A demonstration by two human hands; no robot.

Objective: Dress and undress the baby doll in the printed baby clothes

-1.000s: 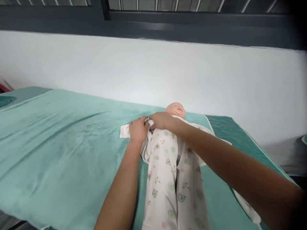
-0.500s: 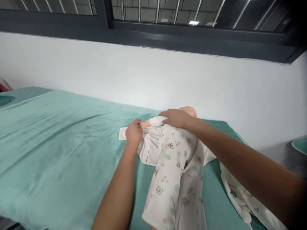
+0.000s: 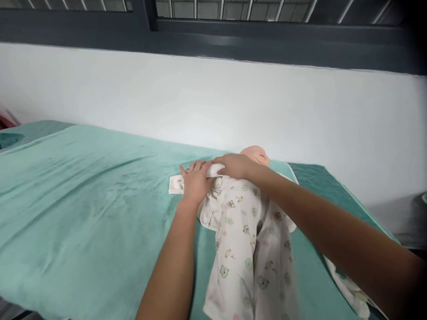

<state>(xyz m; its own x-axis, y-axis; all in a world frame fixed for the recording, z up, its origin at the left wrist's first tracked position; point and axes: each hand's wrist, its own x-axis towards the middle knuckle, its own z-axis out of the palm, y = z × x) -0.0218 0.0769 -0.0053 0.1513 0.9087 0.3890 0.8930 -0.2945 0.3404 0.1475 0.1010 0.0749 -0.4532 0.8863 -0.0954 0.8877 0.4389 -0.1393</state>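
Note:
A baby doll lies on its back, its head near the wall. A garment printed with small animals covers its body and legs. One sleeve of printed cloth lies flat to the left, its cuff sticking out past my left hand. That hand wraps over the lower part of the doll's arm, fingers slightly apart, and hides the doll's hand. My right hand curls over the upper part of the same arm. Between both hands shows the doll's white inner sleeve.
A green plush blanket covers the bed under the doll. Behind it rises a white wall below a dark window frame with bars. Another printed cloth lies at the lower right.
My left hand has moved right along the doll's arm, covering the doll's hand that showed before. My right hand has shifted slightly left. More of the doll's head shows.

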